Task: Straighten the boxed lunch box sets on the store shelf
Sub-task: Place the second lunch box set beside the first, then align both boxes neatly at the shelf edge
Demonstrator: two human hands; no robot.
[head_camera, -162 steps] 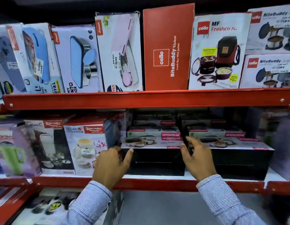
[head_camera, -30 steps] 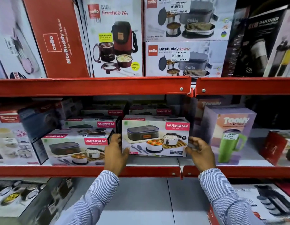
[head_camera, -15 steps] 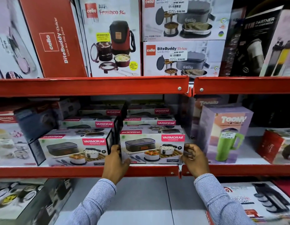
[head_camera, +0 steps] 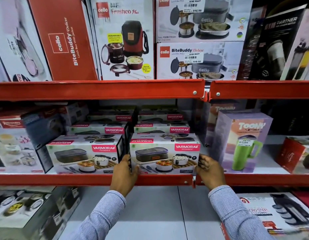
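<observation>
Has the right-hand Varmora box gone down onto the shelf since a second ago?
Yes. The Varmora box held between the left hand and right hand has dropped: its bottom edge now meets the red shelf lip, beside the neighbouring box.

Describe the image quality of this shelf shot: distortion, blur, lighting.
Head view: wide-angle bending bows the red shelf rail and tilts the upper boxes outward; the centre is sharp, the front Varmora box readable between the left hand and right hand; edges smear, especially the lower-left boxes; rear shelf rows sit in shadow.
</observation>
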